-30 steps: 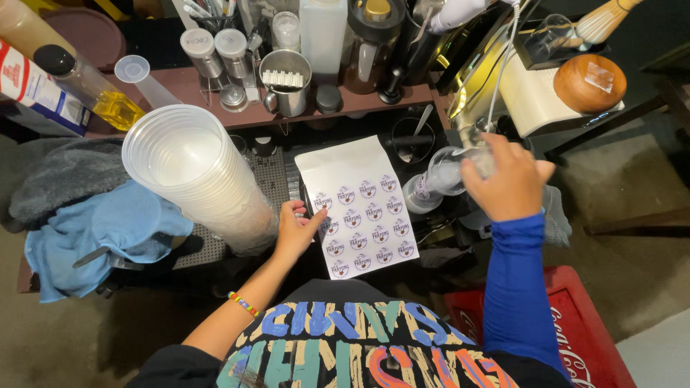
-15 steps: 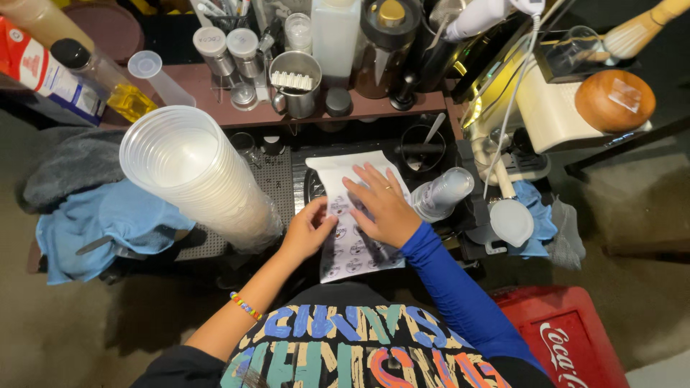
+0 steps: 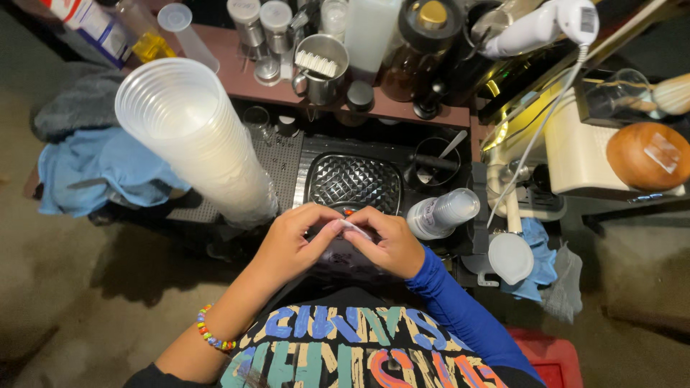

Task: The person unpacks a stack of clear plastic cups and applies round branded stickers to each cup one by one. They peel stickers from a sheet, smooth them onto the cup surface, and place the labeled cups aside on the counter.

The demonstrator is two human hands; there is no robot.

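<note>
- White and paper-thin, the sticker sheet (image 3: pixel 353 228) sits pinched between both hands, directly over the person's lap and just below the dark diamond-patterned tray (image 3: pixel 353 181).
- The left hand (image 3: pixel 291 241) is curled narrow, thumb and forefinger closed on the sheet's near edge; the right hand (image 3: pixel 388 243) is likewise closed, fingertips picking at the same edge. Most of the sheet is hidden under the fingers, so I cannot tell whether a sticker is already lifting.
- Judged risk: with both grips so tight on one small spot, a sticker could tear or fold onto itself and stick to a fingertip.
- Just left of the left hand leans a tall stack of clear plastic cups (image 3: pixel 198 140), tilted toward the person. A careless left elbow or wrist would likely topple it.
- Just right of the right hand lies a small capped bottle (image 3: pixel 442 213) on its side; a nudge from the right hand could roll it off.
- Farther right, a white cord (image 3: pixel 535 140) hangs down near a round white lid (image 3: pixel 510 256); a reach that way might snag it.
</note>
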